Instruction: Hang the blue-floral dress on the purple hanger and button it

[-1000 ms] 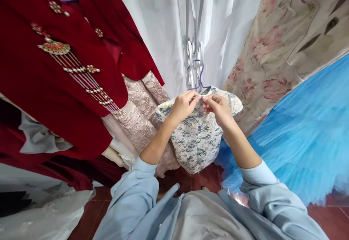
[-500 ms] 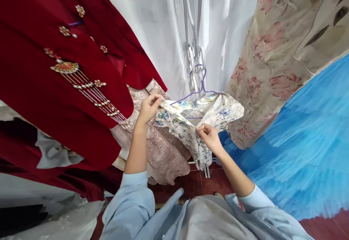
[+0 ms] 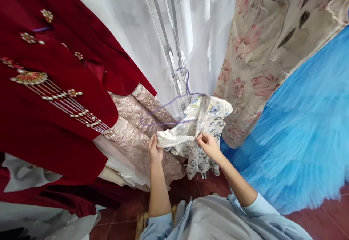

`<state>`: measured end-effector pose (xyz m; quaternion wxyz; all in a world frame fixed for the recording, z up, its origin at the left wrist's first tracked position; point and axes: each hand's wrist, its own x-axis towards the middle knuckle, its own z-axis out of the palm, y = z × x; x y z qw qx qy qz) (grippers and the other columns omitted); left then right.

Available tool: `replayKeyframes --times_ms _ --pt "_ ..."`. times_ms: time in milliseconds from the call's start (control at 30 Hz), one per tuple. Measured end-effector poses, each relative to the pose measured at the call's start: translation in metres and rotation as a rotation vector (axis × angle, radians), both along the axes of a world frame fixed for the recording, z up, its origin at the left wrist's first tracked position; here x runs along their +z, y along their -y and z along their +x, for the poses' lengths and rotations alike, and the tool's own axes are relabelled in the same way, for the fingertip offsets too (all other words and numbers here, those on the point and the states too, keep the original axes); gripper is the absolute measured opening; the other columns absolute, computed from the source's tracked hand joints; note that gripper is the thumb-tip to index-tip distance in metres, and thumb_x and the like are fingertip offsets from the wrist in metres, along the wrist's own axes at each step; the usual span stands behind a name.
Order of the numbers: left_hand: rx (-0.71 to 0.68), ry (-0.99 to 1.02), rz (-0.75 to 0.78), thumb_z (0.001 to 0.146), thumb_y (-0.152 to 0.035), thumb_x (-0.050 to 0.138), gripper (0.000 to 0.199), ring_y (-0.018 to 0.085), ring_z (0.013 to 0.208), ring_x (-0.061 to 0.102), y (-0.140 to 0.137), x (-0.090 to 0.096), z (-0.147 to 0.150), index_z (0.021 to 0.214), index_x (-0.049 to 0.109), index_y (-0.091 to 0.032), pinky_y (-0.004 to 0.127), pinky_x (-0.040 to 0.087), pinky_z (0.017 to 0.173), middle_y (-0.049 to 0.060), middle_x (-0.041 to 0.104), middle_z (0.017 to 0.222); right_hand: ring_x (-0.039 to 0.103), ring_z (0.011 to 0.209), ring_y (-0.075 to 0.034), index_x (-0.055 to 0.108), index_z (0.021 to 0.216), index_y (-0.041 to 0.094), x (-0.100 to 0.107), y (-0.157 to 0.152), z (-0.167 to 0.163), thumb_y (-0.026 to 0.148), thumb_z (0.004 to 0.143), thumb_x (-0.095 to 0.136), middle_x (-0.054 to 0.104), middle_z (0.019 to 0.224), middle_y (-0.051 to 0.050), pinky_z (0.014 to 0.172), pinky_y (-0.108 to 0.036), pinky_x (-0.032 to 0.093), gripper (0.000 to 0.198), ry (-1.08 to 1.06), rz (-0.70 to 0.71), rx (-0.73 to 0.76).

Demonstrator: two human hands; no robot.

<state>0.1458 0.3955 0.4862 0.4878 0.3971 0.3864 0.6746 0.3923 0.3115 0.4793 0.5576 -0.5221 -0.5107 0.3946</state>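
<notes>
A small white floral garment with blue and yellow print hangs by its right shoulder from a purple wire hanger. Its left shoulder is off the hanger, whose left arm and lower bar lie bare. My left hand is closed on the edge of the loose left shoulder, holding it low and to the left. At the front of the neckline, my right hand pinches the cloth between thumb and fingers. The hanger's hook sits on a white metal rack.
On the left hangs a dark red garment with beaded ornaments, beside a pink textured skirt. A beige floral dress and blue tulle hang on the right. White curtain covers the back; a wooden stool stands below.
My left hand has drawn the garment's left shoulder down off the hanger arm. My right hand keeps its pinch at the neckline. The view has shifted to the right.
</notes>
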Motion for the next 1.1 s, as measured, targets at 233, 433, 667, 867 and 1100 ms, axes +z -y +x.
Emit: replayKeyframes --times_ms 233,433,667,867,1100 --pt "-0.163 -0.364 0.091 0.084 -0.050 0.072 0.036 0.015 0.070 0.056 0.059 -0.011 0.044 0.075 0.064 -0.016 0.024 0.045 0.066 0.002 0.060 0.074 0.056 0.062 -0.016 0.062 0.071 0.018 -0.040 0.019 0.035 0.017 0.080 0.061 0.064 0.065 -0.001 0.064 -0.028 0.041 0.009 0.421 -0.259 0.286" --pt "-0.420 -0.733 0.184 0.099 -0.031 0.052 0.024 0.016 0.077 0.059 0.095 0.007 0.115 0.084 0.065 -0.018 0.026 0.045 0.075 0.002 0.065 0.081 0.063 0.089 -0.023 0.070 0.103 0.016 -0.019 0.036 0.047 0.036 0.083 0.074 0.073 0.100 -0.006 0.079 -0.031 0.049 0.028 0.285 -0.071 0.584" --pt "-0.811 -0.425 0.023 0.081 -0.044 0.079 0.043 0.014 0.075 0.055 0.107 0.014 0.118 0.109 0.057 -0.020 0.021 0.041 0.064 0.000 0.059 0.087 0.058 0.072 -0.017 0.068 0.089 0.018 0.048 0.064 0.077 0.039 0.101 0.054 0.067 0.081 -0.002 0.068 -0.025 0.047 0.029 0.316 0.097 0.529" --pt "-0.828 -0.619 -0.035 0.080 -0.045 0.076 0.032 0.015 0.072 0.052 0.110 -0.008 0.087 0.084 0.068 -0.014 0.024 0.042 0.067 0.000 0.061 0.077 0.054 0.055 -0.014 0.069 0.078 0.021 0.076 0.087 0.140 0.028 0.093 0.062 0.064 0.067 -0.001 0.053 -0.024 0.044 0.018 0.472 0.441 -0.011" --pt "-0.203 -0.828 0.359 0.089 -0.034 0.066 0.024 0.016 0.061 0.055 0.075 0.014 0.020 0.071 0.072 -0.019 0.027 0.042 0.060 0.001 0.061 0.063 0.056 0.054 -0.014 0.073 0.085 0.022 0.064 0.077 0.133 0.027 0.092 0.062 0.066 0.067 0.000 0.049 -0.024 0.044 0.015 0.458 0.392 -0.205"
